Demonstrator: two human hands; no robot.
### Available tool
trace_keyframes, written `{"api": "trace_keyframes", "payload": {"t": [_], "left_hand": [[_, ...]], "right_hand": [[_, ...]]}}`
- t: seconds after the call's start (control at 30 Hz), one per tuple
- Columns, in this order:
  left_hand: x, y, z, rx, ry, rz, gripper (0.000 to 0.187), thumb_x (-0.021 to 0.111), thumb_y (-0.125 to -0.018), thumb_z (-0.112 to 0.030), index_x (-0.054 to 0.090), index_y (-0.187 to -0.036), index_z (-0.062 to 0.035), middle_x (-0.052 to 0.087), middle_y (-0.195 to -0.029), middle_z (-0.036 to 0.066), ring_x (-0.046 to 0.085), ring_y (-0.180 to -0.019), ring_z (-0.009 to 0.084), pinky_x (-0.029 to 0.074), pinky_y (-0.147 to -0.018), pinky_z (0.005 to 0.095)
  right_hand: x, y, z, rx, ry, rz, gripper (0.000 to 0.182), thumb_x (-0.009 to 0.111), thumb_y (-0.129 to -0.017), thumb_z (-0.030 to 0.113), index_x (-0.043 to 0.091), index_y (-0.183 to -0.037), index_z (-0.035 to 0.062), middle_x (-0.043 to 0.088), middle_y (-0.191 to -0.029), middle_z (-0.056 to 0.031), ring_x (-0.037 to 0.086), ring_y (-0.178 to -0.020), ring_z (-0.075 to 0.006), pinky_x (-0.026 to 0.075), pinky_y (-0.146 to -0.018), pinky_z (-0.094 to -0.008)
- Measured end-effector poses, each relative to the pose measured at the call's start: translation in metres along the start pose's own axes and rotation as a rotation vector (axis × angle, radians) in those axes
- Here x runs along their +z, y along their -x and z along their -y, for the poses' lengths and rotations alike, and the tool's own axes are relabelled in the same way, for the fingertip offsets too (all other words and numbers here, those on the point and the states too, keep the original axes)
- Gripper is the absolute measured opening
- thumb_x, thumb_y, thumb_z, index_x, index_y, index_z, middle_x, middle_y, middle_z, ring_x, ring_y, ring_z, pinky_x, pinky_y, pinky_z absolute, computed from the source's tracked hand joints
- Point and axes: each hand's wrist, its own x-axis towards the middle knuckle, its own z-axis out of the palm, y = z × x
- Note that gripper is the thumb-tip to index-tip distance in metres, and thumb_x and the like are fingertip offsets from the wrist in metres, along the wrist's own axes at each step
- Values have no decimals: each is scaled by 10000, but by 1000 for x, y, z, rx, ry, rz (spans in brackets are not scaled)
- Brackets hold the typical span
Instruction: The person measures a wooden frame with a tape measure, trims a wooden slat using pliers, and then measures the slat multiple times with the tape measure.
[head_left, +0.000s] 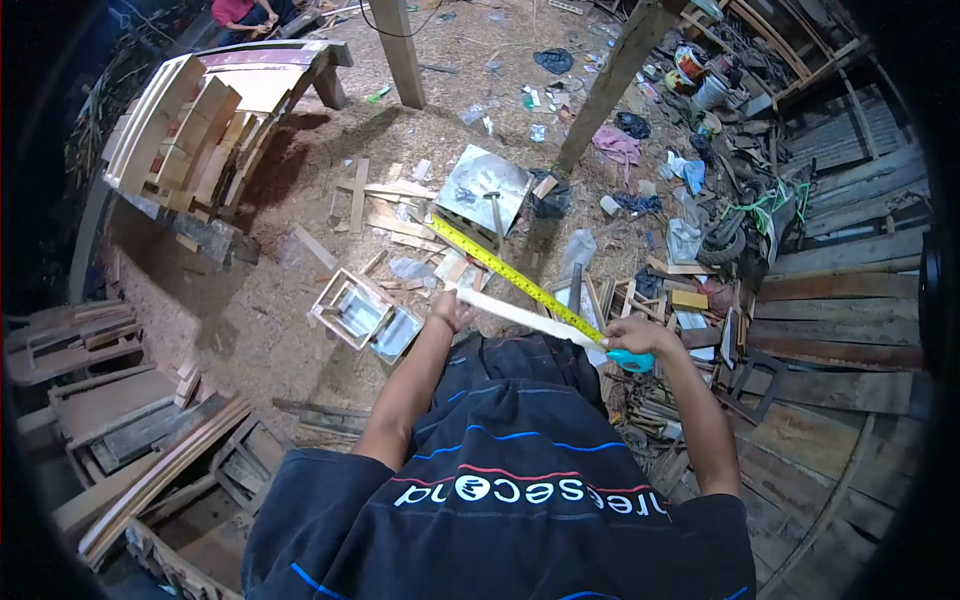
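Note:
My right hand (640, 338) is closed around a teal tape measure (630, 361). Its yellow blade (515, 277) is pulled out and slants up to the left, its far end near a pale square board (486, 188). Below the blade runs a light wooden strip (520, 315), from my left hand (455, 312) across to the right hand. The left fingers are closed on the strip's left end. A hammer (495, 212) lies on the square board. Close to my left hand stands a small wooden frame box (352, 308) on the ground.
Wood offcuts (400, 215) are scattered over the sawdust floor. Two posts (398, 60) rise ahead. A large curved wooden piece of furniture (200, 130) stands at the left. Plastic litter and buckets (710, 92) lie at the right. A person (250, 15) sits at the far upper left.

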Motion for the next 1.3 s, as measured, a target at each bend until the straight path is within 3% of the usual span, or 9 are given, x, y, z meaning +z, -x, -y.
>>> {"api": "trace_keyframes", "payload": {"t": [0.07,0.13,0.23,0.33,0.53,0.7,0.77,1.2,1.3], "left_hand": [[30,65,-25,164,-87,56,413,436,-946,-368,457,-1266,-108,488,-1296,120,434,-1241,295,410,-938,581],[47,80,-45,363,115,105,353,421,-950,-303,476,-1216,-78,497,-1272,123,480,-1183,280,445,-935,533],[75,106,-81,462,129,174,315,432,-945,-252,482,-1180,-48,537,-1203,133,544,-1090,271,490,-901,486],[105,150,-102,516,134,113,274,460,-937,-205,499,-1156,-44,600,-1049,102,621,-895,234,559,-762,432],[121,183,-121,675,77,114,226,470,-958,-204,529,-1120,-57,612,-893,40,619,-720,143,581,-622,371],[130,212,-128,693,110,63,236,456,-974,-204,525,-1150,-62,628,-846,39,630,-683,134,583,-591,336],[129,215,-129,711,103,77,272,453,-971,-201,497,-1196,-55,635,-890,52,632,-728,146,584,-622,360],[135,236,-136,873,163,96,252,497,-973,-233,601,-1092,-37,643,-841,40,633,-667,113,587,-559,301],[132,236,-136,862,198,70,257,506,-968,-243,598,-1100,-42,641,-849,39,633,-670,114,587,-558,300]], "right_hand": [[4,-2,-10,-41,-5,-10,339,653,-842,311,674,-1035,33,684,-876,-117,617,-811,-191,478,-745,-347],[6,-2,-18,-135,85,-65,331,649,-844,311,674,-1026,36,686,-890,-125,627,-822,-206,481,-745,-351],[6,-6,-21,-57,7,-33,275,630,-878,258,635,-1004,13,652,-809,-71,570,-738,-143,463,-688,-325],[5,-14,-27,-72,58,-91,267,628,-878,252,637,-1002,15,656,-818,-72,570,-745,-142,467,-691,-317],[1,-22,-18,-68,60,-116,260,637,-870,260,651,-983,27,651,-809,-80,583,-748,-153,467,-688,-322],[-8,-23,-9,-91,87,-127,266,644,-860,274,656,-968,31,647,-790,-89,581,-726,-160,464,-675,-332],[-11,-25,-7,-76,103,-140,299,660,-818,302,655,-925,23,665,-823,-149,631,-769,-234,480,-699,-369],[-29,-21,17,-164,154,-118,316,617,-865,312,662,-976,20,660,-852,-150,612,-798,-201,471,-733,-354],[-28,-16,27,-166,111,-194,313,610,-874,311,661,-926,7,645,-773,-129,584,-734,-168,462,-685,-346]]}}
